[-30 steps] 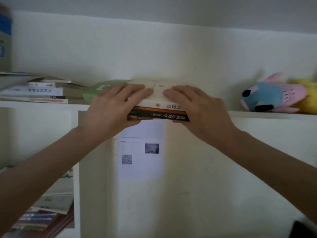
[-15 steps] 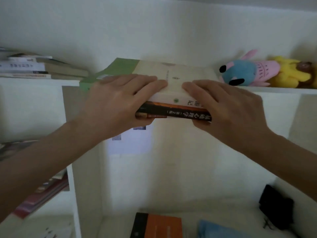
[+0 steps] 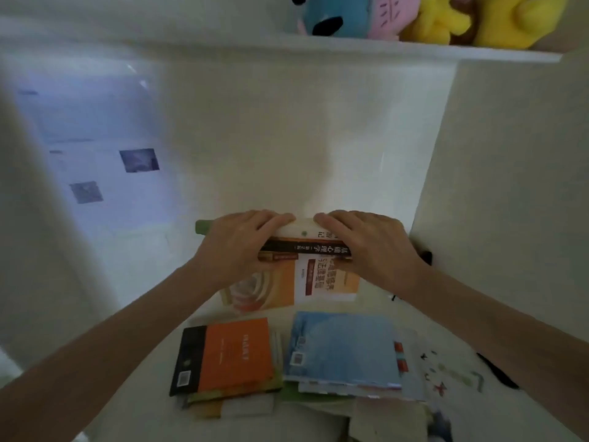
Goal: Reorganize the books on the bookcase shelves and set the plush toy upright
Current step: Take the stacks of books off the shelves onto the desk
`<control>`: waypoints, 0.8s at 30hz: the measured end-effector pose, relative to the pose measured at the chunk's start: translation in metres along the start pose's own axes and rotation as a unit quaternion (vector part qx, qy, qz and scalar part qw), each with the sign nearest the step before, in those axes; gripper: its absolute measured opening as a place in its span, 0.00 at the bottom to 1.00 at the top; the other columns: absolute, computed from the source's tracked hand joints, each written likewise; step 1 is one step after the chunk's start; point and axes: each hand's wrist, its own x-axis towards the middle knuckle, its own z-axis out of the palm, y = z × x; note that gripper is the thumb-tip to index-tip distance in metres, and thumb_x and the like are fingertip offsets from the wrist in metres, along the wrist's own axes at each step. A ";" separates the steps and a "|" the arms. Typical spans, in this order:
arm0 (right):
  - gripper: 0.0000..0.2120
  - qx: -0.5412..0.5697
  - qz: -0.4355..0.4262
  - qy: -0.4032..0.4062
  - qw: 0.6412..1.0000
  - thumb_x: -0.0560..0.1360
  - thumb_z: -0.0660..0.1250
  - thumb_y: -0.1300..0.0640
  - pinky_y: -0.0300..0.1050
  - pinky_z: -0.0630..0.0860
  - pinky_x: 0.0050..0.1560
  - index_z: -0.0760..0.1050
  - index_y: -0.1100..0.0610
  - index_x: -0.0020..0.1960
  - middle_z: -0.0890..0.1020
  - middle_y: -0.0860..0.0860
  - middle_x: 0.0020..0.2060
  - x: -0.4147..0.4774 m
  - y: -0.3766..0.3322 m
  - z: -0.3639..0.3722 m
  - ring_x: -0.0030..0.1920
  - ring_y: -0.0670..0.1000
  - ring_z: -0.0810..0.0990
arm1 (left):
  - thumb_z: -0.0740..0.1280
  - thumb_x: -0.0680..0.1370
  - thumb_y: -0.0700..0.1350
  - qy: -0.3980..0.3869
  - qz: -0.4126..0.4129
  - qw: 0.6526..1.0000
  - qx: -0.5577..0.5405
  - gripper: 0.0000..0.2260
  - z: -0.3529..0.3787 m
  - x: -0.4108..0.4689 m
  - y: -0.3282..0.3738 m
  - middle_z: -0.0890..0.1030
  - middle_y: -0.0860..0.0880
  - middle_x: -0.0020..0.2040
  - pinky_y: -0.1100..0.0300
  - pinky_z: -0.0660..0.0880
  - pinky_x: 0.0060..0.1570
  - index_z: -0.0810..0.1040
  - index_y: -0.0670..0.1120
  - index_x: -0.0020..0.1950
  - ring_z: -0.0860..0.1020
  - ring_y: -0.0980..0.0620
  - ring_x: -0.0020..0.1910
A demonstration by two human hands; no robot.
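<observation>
My left hand and my right hand grip a small stack of books from either end: a cream book with a green cover on top, a black-spined one under it. The stack is low inside the shelf compartment, over an orange-and-white book lying at the back. Nearer me lie an orange-and-black book and a light blue book. On the shelf above, a blue-and-pink plush toy lies on its side next to a yellow plush.
The white shelf board runs overhead, and the compartment's right wall stands close to my right hand. A printed sheet hangs on the left panel. A white printed bag and loose papers lie at the front right.
Both hands have carried the book stack down from the top shelf edge into the lower compartment. My view has tilted down, showing the books on the compartment floor.
</observation>
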 end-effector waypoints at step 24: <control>0.32 0.157 0.071 -0.410 0.896 0.75 0.44 0.31 0.60 0.73 0.62 0.76 0.50 0.59 0.79 0.53 0.59 -0.098 -0.126 0.278 0.62 0.60 0.76 | 0.66 0.66 0.69 -0.432 -0.258 0.827 -0.250 0.46 0.248 -0.243 0.038 0.53 0.51 0.75 0.47 0.56 0.70 0.40 0.63 0.74 0.50 0.51 0.72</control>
